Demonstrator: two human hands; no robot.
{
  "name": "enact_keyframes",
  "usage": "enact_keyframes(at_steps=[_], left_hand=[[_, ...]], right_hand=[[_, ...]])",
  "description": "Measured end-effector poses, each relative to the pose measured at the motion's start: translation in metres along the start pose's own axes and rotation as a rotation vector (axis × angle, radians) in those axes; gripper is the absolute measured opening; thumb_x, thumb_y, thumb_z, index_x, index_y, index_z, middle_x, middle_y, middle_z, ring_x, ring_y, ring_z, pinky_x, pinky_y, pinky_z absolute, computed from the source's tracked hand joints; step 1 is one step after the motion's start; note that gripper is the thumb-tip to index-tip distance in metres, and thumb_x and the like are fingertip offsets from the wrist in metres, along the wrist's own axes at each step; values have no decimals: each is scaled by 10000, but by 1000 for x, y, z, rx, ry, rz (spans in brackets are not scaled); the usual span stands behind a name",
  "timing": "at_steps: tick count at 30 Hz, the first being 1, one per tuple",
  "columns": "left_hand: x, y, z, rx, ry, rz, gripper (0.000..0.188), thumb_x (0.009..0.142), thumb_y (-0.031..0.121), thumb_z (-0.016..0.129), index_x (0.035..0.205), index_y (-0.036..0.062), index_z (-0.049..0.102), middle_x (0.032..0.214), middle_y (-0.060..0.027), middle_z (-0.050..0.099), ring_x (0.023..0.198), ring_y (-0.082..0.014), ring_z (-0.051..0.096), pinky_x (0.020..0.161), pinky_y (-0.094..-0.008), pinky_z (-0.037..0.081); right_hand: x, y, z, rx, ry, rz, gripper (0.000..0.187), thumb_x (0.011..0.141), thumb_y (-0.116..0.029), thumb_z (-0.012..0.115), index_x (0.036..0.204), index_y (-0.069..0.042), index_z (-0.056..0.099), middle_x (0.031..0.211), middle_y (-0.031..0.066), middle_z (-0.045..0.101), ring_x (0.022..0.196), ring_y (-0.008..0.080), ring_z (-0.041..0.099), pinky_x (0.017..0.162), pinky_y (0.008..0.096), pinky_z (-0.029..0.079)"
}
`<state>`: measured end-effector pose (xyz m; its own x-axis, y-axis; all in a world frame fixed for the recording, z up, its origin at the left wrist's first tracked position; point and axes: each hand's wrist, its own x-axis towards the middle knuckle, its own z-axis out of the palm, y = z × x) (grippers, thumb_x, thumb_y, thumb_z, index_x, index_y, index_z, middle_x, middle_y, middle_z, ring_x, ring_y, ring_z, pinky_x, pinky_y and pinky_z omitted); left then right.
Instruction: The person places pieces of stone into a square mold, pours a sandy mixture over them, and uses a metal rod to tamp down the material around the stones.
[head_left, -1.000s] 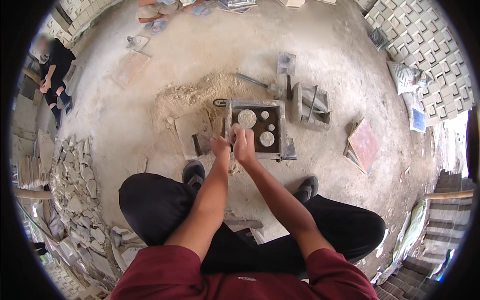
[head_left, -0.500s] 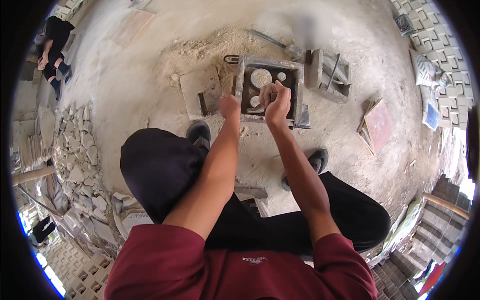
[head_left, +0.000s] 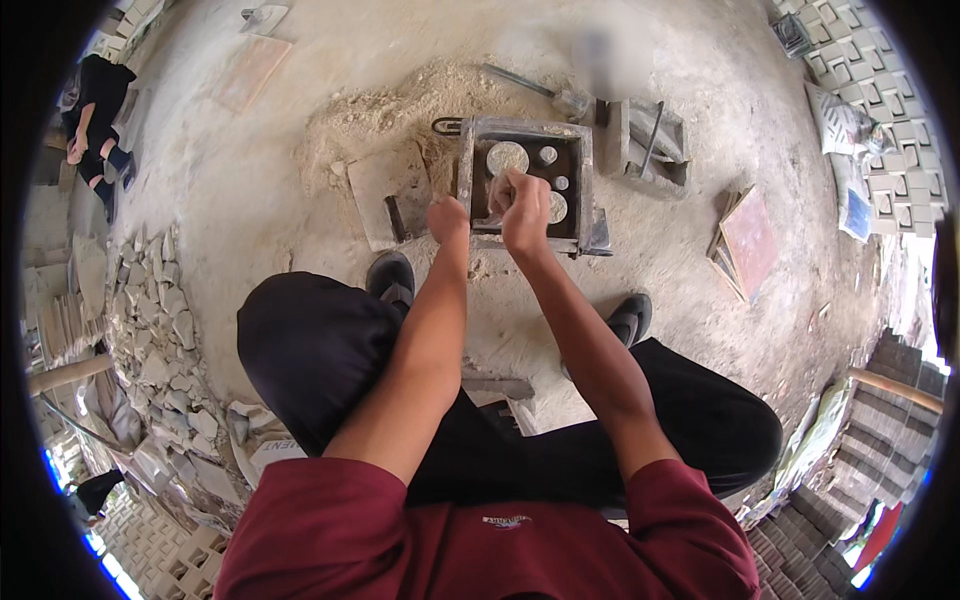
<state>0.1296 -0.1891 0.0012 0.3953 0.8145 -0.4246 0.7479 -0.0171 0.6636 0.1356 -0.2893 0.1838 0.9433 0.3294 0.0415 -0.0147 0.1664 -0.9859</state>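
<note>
A square mould box (head_left: 588, 190) with thick, dusty walls stands on the ground in front of me. Pale round pieces of different sizes sit on its dark floor, among them a large disc (head_left: 507, 157) and a small one (head_left: 548, 155). Over the near left part of the box is my right hand (head_left: 524, 208), its fingers bent and drawn together; what they hold, if anything, is hidden. My left hand (head_left: 447, 217) is closed like a fist against the box's left wall, near its front corner, and its fingertips are out of sight.
Left of the box lies a flat board (head_left: 375, 190) with a dark bar (head_left: 397, 218) on it. A grey trough (head_left: 655, 140) stands to the right, near stacked plates (head_left: 742, 243). Sandy powder (head_left: 370, 115) is heaped behind. Another person (head_left: 98, 105) is at far left.
My right hand has shifted left and a little toward me over the box, uncovering round pieces on the right side. The left hand stays by the left wall; the whole view has shifted slightly.
</note>
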Motion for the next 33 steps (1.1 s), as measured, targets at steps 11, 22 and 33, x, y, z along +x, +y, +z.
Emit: enact_keyframes(at_steps=[11,22,33], left_hand=[[-30,21,-16,26,-39,103,729,965,472,159,904,-66,646,935,-279,630,896,-461,579,799,-505,451],[-15,23,-26,-63,-54,86,810,944,551,107,854,-50,644,892,-270,631,881,-463,571,778,-534,413],[-20,27,-28,-8,-97,86,820,936,570,127,828,-54,648,871,-265,636,874,-455,583,791,-523,435]], right_hand=[[-10,5,-30,-106,-74,-76,394,874,-216,333,514,-58,299,469,16,313,436,113,295,426,274,217],[2,-4,-38,-40,-44,-106,358,872,-142,356,526,-60,320,475,-10,297,433,83,306,408,260,253],[-8,0,-48,48,56,-173,334,867,-122,345,542,-59,301,508,-15,306,458,72,297,406,255,220]])
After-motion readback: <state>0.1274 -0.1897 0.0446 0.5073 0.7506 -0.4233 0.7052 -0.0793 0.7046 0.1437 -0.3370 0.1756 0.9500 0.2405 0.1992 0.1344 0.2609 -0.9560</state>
